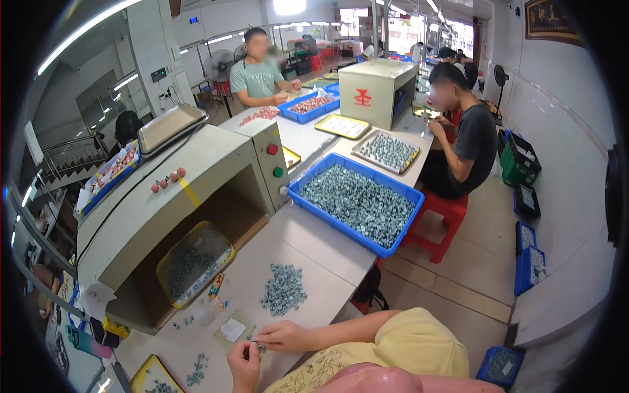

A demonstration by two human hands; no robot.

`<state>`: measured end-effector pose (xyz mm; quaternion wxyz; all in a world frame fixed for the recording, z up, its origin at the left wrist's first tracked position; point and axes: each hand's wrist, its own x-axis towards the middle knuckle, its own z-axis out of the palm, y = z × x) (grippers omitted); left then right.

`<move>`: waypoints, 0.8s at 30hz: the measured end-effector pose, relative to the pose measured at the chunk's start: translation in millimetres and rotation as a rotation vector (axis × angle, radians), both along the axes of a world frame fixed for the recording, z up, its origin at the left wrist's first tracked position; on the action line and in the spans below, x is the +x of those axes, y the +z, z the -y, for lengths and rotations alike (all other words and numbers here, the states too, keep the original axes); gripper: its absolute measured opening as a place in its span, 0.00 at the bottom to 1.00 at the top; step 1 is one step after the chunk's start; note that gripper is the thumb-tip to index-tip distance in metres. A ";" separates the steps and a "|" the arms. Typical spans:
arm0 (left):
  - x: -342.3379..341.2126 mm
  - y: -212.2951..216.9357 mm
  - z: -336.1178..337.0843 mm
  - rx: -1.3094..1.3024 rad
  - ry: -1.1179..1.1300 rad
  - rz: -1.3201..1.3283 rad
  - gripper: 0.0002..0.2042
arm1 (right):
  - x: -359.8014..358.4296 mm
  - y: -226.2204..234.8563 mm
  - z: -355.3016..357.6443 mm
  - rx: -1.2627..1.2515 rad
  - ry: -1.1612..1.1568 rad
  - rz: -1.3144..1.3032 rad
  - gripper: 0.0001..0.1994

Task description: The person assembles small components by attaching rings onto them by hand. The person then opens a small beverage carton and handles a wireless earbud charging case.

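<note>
My left hand (244, 367) is closed, thumb and fingertips pinched around something small and dark. My right hand (286, 336) meets it, fingers pressed together at a small grey-green piece (261, 348), partly hidden between the hands. Just beyond lies a greenish pad with a white cloth or paper (234, 329) on it. A heap of small grey-green pieces (283, 289) is spread on the worktable (321, 278). A smaller cluster of like pieces (197, 370) lies left of my hands, beside a yellow-rimmed tray (156, 375).
A beige machine (177, 190) with an open mouth holds a yellow-rimmed tray (226, 257). A blue bin (393, 245) full of grey-green pieces stands ahead, near a metal tray (386, 152). Co-workers sit across the table (259, 82) and at the right (462, 124), on a red stool (445, 216).
</note>
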<state>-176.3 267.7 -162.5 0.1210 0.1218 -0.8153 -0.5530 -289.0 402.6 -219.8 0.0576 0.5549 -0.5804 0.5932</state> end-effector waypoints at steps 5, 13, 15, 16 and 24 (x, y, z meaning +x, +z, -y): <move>9.7 -7.3 8.8 -0.413 0.070 -0.013 0.06 | -7.4 17.8 2.0 0.212 0.111 0.124 0.10; 25.3 -22.0 42.6 -0.390 0.251 0.071 0.08 | -49.4 31.5 0.5 0.316 -0.207 0.050 0.12; 28.8 -23.6 48.9 -0.369 0.312 0.093 0.08 | -51.1 33.3 3.9 0.319 -0.248 -0.013 0.10; 29.8 -22.4 50.8 -0.400 0.330 0.059 0.08 | -53.0 34.9 6.4 0.323 -0.264 -0.055 0.10; 39.9 -28.9 55.1 -0.403 0.247 0.082 0.09 | -69.9 35.5 25.8 0.500 -0.289 -0.212 0.09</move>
